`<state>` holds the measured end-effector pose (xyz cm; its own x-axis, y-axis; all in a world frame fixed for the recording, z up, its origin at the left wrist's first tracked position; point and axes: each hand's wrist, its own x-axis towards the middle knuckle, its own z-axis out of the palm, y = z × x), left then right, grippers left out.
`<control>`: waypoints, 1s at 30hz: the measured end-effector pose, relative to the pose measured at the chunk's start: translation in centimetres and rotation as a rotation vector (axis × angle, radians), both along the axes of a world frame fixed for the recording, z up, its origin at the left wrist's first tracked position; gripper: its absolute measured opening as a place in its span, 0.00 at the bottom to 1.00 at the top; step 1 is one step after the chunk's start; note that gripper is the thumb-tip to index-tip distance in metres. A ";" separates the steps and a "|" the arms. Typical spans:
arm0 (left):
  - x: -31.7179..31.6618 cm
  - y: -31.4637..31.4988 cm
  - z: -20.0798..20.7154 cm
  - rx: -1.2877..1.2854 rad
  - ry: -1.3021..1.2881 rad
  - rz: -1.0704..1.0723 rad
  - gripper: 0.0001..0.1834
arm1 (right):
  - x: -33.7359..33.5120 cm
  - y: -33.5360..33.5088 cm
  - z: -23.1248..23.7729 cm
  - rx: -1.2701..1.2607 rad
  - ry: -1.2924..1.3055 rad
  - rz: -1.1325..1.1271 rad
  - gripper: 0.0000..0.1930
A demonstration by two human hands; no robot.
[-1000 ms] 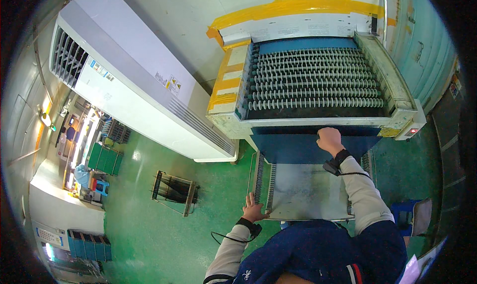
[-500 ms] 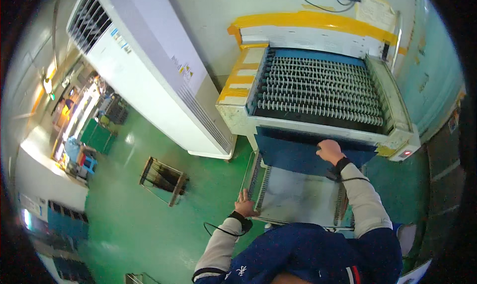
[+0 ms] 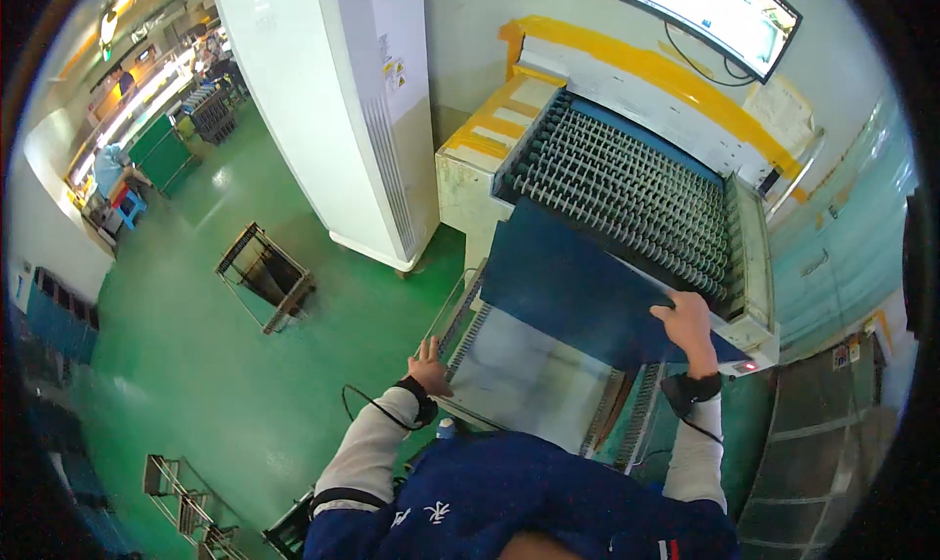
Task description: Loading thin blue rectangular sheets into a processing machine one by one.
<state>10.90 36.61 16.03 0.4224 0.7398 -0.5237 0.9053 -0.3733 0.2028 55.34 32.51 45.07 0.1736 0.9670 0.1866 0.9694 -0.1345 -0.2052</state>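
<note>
My right hand [image 3: 688, 330] is on the upper right edge of a dark blue flat panel [image 3: 563, 281], thumb on its face and fingers curled at the edge. The panel leans at a slant against the front of a machine with rows of ridged rollers [image 3: 627, 193]. Below it stands a rack with toothed side rails [image 3: 468, 340] and a pale flat surface [image 3: 524, 364] between them. My left hand [image 3: 428, 369] rests on the near left corner of the rack, fingers spread. The panel hides part of the rack's far end.
A tall white air conditioner [image 3: 304, 100] stands left of the machine. An open-framed rack [image 3: 264, 276] is on the green floor, with another metal rack [image 3: 186, 506] at lower left. A lit screen [image 3: 710, 17] hangs above the machine. People sit at a distant bench.
My view has turned to the right. My right hand has shifted toward the panel's right end, and more of the panel's face shows. My left hand stays at the rack's corner.
</note>
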 end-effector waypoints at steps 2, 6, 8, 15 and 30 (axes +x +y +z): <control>0.2 0.0 0.0 -0.012 0.008 -0.002 0.37 | 1.5 -1.4 2.2 -0.004 0.054 -0.033 0.18; 0.3 0.1 1.0 -0.050 0.023 -0.005 0.37 | 4.3 -3.4 4.2 0.182 0.546 -0.249 0.15; 0.5 0.3 1.2 -0.043 0.006 0.000 0.37 | 6.7 -4.0 3.2 0.322 0.771 -0.219 0.14; 0.6 0.1 0.7 -0.002 0.047 -0.031 0.38 | 11.4 -4.5 -4.1 0.487 1.086 -0.264 0.18; 0.7 0.4 0.6 -0.006 -0.007 0.012 0.37 | 5.3 5.6 -10.1 0.434 2.133 -0.283 0.05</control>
<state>11.57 36.98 16.63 0.4167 0.7415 -0.5258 0.9084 -0.3609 0.2111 60.66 38.10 34.96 0.4444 0.8492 -0.2852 -0.7154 0.1448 -0.6836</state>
